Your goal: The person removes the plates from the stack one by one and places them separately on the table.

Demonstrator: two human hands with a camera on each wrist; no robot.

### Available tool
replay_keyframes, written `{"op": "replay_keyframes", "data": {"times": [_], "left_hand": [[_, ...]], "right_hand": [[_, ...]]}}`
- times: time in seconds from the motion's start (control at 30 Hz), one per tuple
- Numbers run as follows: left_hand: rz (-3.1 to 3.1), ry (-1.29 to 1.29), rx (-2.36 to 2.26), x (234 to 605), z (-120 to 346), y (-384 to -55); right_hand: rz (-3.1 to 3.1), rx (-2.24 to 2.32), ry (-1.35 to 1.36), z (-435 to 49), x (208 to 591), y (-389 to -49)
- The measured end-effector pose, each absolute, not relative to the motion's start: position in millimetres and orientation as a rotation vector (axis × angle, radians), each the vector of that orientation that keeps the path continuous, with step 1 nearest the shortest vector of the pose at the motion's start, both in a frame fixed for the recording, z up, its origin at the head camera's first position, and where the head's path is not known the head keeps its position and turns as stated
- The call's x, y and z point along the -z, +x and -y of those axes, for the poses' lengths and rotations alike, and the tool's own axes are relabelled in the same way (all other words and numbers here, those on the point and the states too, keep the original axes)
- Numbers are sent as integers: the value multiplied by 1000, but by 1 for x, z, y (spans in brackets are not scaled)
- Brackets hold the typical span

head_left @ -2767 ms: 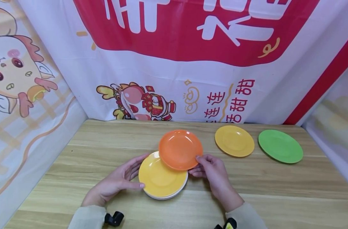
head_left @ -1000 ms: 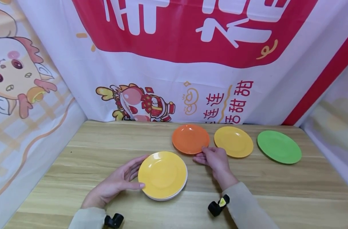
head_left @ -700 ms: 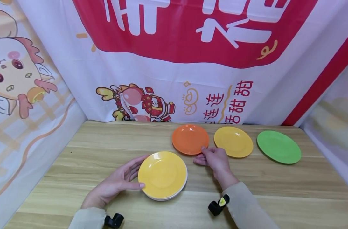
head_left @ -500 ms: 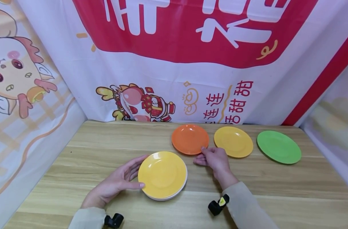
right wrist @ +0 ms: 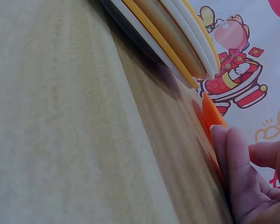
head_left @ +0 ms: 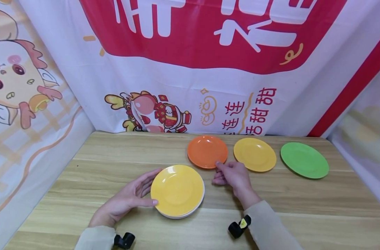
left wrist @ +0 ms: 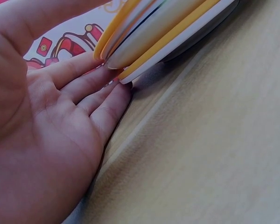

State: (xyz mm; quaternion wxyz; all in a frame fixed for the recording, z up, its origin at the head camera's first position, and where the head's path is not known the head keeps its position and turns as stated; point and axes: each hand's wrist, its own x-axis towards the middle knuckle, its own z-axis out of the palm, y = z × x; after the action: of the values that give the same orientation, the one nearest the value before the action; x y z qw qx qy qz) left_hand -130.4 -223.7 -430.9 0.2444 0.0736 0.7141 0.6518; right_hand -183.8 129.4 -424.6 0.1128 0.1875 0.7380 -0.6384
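Observation:
My left hand holds a stack of plates at its left side, the thumb on the rim of the yellow top plate and the fingers at the far edge. In the left wrist view, fingertips touch the edges of the stacked yellow and white plates. My right hand is at the near right edge of an orange plate, which lies on the table. Its thumb overlaps the orange rim, and its loosely bent fingers lie just outside that rim. The right wrist view shows these fingers beside the orange edge.
To the right of the orange plate, a yellow plate and a green plate continue the row along the back of the wooden table. Behind it hangs a printed cloth, and another cloth borders the left side.
The orange plate has gone from over the stack to the back row, left of the yellow one. Just now the right fingers have drawn slightly back from its rim. The left hand stays put.

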Motion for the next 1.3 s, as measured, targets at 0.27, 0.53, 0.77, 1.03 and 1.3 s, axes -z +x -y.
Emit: {"op": "replay_keyframes", "data": {"times": [0.27, 0.53, 0.77, 1.03, 1.3], "left_hand": [[-1949, 220, -1776, 430, 225, -130], [-1954, 218, -1780, 430, 224, -129], [-1949, 219, -1781, 432, 224, -129], [-1951, 279, -1781, 432, 225, -130], [-1962, 319, -1729, 431, 228, -131]], "right_hand": [[-2223, 1784, 360, -122, 425, -167], [-2253, 1696, 201, -113, 425, -149], [-2251, 1666, 101, -108, 424, -136], [-2210, 1685, -6, -106, 424, -130], [-2216, 1673, -14, -107, 425, -130]]}}
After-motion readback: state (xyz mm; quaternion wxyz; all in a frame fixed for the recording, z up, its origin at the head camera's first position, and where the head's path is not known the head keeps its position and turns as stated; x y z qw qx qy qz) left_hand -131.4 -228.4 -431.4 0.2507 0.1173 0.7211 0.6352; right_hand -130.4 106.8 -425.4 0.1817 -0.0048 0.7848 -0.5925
